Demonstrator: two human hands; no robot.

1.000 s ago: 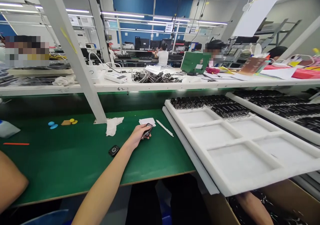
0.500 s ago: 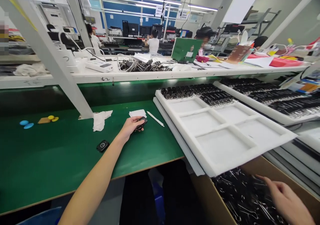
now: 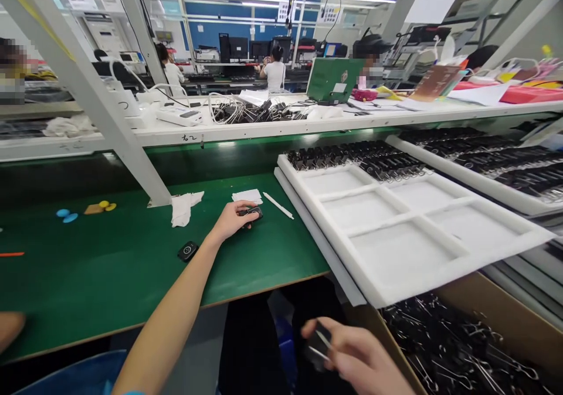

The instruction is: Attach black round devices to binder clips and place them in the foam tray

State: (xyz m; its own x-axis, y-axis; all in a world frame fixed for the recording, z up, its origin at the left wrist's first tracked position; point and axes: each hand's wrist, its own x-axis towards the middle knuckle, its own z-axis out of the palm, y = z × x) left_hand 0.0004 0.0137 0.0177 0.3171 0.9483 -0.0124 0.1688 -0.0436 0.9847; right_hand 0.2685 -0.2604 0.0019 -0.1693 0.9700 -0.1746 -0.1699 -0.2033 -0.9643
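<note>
Over the green table top, my left hand (image 3: 233, 222) is closed round a small black smartwatch body (image 3: 255, 213). A second black watch body (image 3: 187, 251), with a round sensor mark facing up, lies on the mat beside my left forearm. In front of my lap, my right hand (image 3: 356, 348) grips a black binder clip (image 3: 320, 345) with metal wire handles; both are smeared by motion. The cardboard box (image 3: 466, 283) at the lower right holds many loose binder clips (image 3: 457, 342).
A white foam tray (image 3: 396, 213) with rows of black clips at its far end stands right of the mat. White paper slips (image 3: 247, 196), a white pen (image 3: 278, 205) and a white cloth (image 3: 182, 208) lie near my left hand. Someone's bare arm (image 3: 9, 329) shows at the left edge.
My right hand has come up out of the cardboard box and moved left, now with a binder clip in it. My left hand still holds the watch body. An arm has appeared at the left edge.
</note>
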